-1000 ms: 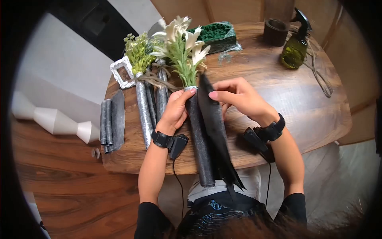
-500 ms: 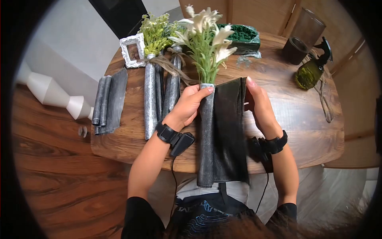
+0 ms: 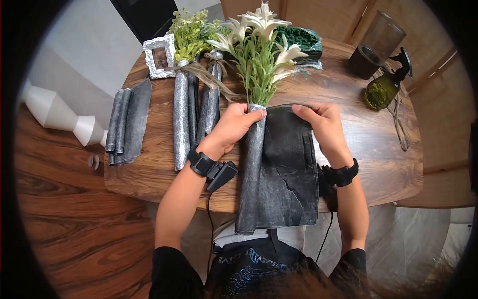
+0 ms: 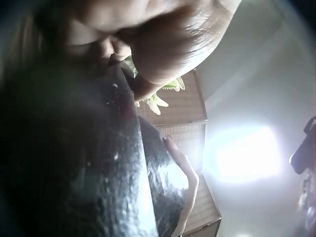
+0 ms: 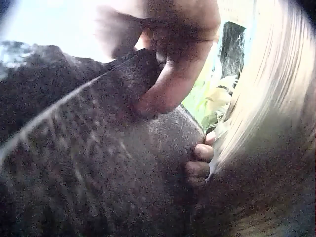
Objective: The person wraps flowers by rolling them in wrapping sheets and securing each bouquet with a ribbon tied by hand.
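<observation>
White lilies point(image 3: 261, 22) with green stems rise from the top of a dark grey speckled roll point(image 3: 250, 174). My left hand point(image 3: 234, 127) grips the roll just below the blooms, thumb across its pale upper rim. To the right a loose flap of the same dark sheet point(image 3: 289, 179) hangs down, creased across its middle. My right hand point(image 3: 326, 124) pinches the flap's top edge between thumb and fingers. In the right wrist view the thumb lies over the sheet point(image 5: 89, 148). In the left wrist view the roll point(image 4: 118, 168) fills the lower left.
Left on the wooden table point(image 3: 368, 174) lie rolled grey sheets point(image 3: 127, 124), a white ornate frame point(image 3: 159, 56), and wrapped bunches point(image 3: 180, 114) tied with brown cord point(image 3: 211, 82). Green foam in clear wrap point(image 3: 301, 42), a dark cup point(image 3: 366, 62) and a spray bottle point(image 3: 383, 92) stand behind.
My right hand has drawn the flap out to the right from beside the roll, then shifted slightly inward along its top edge. The flap now lies spread and creased. My left hand keeps its grip.
</observation>
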`<action>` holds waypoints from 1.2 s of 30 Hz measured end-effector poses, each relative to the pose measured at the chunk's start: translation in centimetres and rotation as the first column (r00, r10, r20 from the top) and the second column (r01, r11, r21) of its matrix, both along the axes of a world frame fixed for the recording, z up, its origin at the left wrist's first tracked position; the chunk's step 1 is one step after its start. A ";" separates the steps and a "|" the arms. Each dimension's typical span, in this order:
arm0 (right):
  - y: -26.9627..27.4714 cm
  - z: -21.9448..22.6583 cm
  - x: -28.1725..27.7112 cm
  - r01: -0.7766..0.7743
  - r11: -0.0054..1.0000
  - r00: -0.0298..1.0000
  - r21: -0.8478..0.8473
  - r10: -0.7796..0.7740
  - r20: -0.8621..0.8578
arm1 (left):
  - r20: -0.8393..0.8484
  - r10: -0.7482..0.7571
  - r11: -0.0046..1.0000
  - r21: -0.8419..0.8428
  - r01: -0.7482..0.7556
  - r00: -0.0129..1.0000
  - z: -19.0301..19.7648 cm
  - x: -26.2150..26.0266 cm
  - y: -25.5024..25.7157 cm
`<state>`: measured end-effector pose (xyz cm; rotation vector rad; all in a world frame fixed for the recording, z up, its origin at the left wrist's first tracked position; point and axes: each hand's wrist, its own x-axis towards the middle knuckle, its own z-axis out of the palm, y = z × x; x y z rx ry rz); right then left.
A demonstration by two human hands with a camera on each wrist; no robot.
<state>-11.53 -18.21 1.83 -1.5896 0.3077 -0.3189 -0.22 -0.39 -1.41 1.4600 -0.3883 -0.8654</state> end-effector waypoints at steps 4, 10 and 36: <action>0.4 0.8 -0.4 -0.193 0.974 0.980 0.118 0.186 0.066 | -0.025 0.009 0.995 -0.098 -0.011 1.000 -0.2 -0.4 0.0; 0.2 0.2 0.3 -0.082 0.983 0.991 0.163 0.097 -0.090 | -0.271 -0.025 0.936 -0.345 -0.073 0.962 0.5 -0.9 0.2; 5.7 -2.6 0.5 -0.151 0.792 0.975 0.591 0.218 -0.043 | -0.102 -0.005 0.985 -0.171 -0.012 0.995 0.4 -2.0 0.7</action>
